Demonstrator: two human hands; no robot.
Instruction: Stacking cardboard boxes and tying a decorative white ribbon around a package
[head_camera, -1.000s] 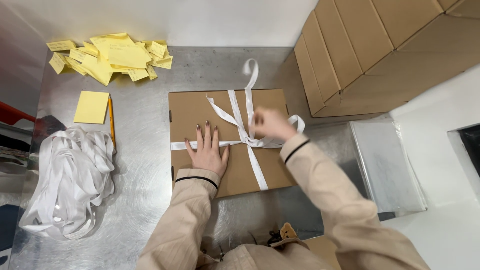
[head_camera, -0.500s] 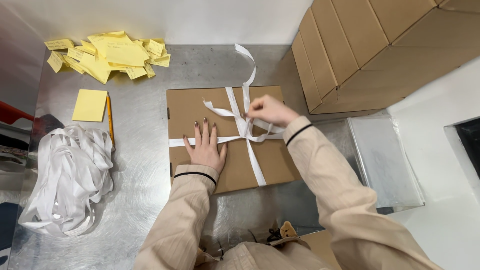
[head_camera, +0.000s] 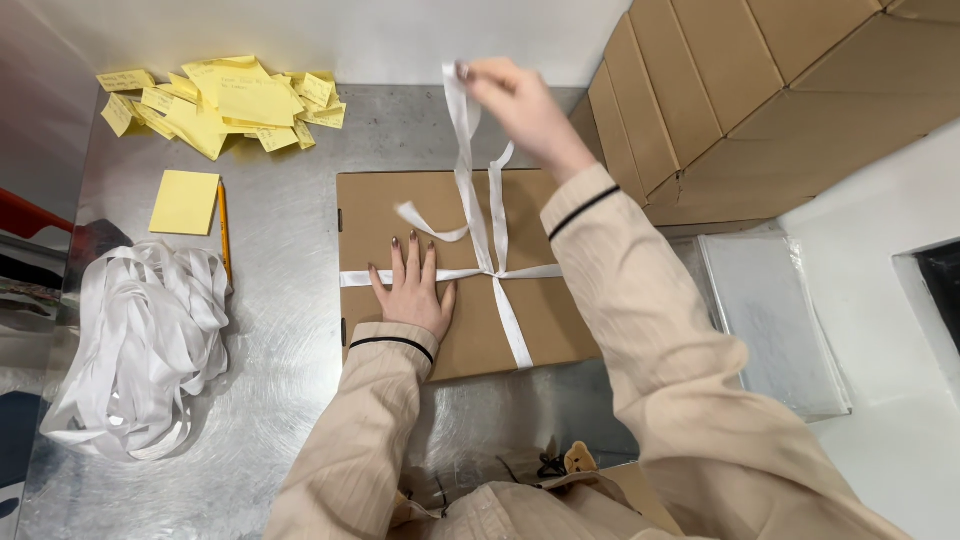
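A flat brown cardboard box (head_camera: 390, 215) lies on the metal table (head_camera: 290, 400), with a white ribbon (head_camera: 497, 210) crossed over it. My left hand (head_camera: 412, 290) rests flat on the box lid, fingers spread, pressing the horizontal ribbon band just left of the crossing. My right hand (head_camera: 515, 105) is raised beyond the box's far edge, pinching a ribbon end and pulling it up and away. A loose ribbon tail curls over the lid near the middle.
A heap of white ribbon (head_camera: 140, 340) lies at the left. A yellow sticky-note pad (head_camera: 185, 202) and a pencil (head_camera: 224, 228) lie beside it, with scattered yellow notes (head_camera: 225, 100) at the back. Stacked cardboard boxes (head_camera: 760, 90) stand at the right, clear sheets (head_camera: 770, 310) below them.
My right hand has lifted from the ribbon crossing on the lid to above the box's far edge, drawing the ribbon end upward. My left hand stays flat on the box.
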